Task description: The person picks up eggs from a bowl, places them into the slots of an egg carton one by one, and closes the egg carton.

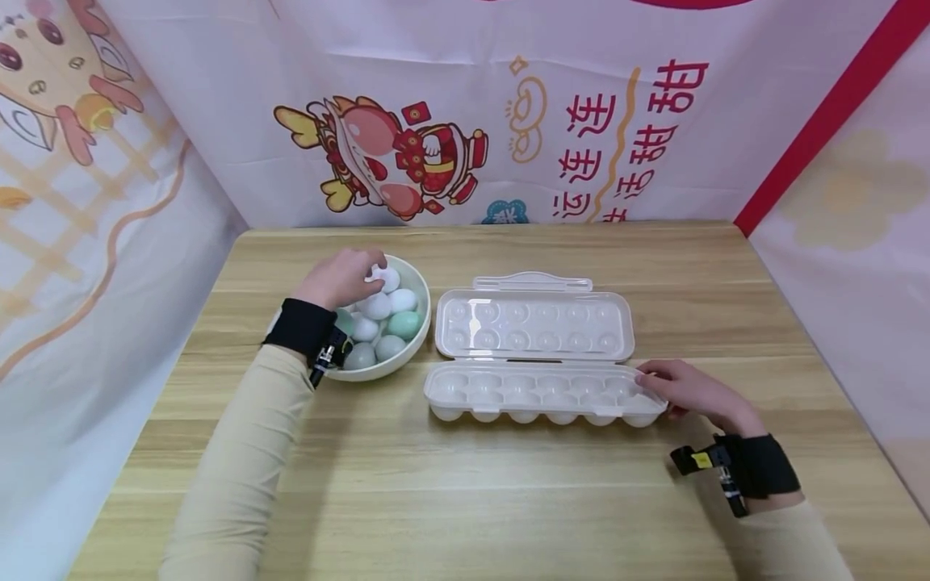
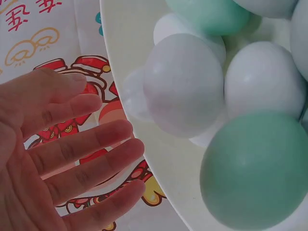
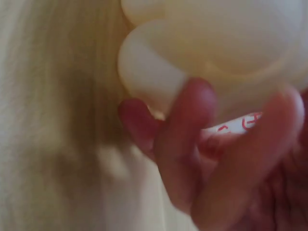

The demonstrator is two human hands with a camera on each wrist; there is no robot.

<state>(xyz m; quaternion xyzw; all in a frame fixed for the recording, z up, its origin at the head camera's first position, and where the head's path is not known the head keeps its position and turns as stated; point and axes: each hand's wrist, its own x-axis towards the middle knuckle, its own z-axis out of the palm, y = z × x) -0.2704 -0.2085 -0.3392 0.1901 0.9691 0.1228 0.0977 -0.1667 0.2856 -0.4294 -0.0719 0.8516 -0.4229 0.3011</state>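
Note:
My left hand (image 1: 340, 278) is over a cream bowl (image 1: 424, 311) of eggs at the left. Its fingers (image 2: 86, 144) are spread and hold nothing; in the left wrist view they stand apart from the eggs, by the rim. Closest to them in the head view is a white egg (image 1: 385, 279). White, grey and green eggs fill the bowl, among them a green egg (image 2: 255, 171). My right hand (image 1: 693, 391) grips the right end of a clear egg carton (image 1: 545, 395), thumb on top and fingers (image 3: 185, 130) curled below the edge. No eggs sit in its cups.
The carton's lid (image 1: 534, 327) lies folded back flat behind the cups, its latch flap pointing away. Bowl and carton stand side by side on a wooden table (image 1: 472, 500). Printed cloth (image 1: 450, 97) hangs behind the table and along both sides.

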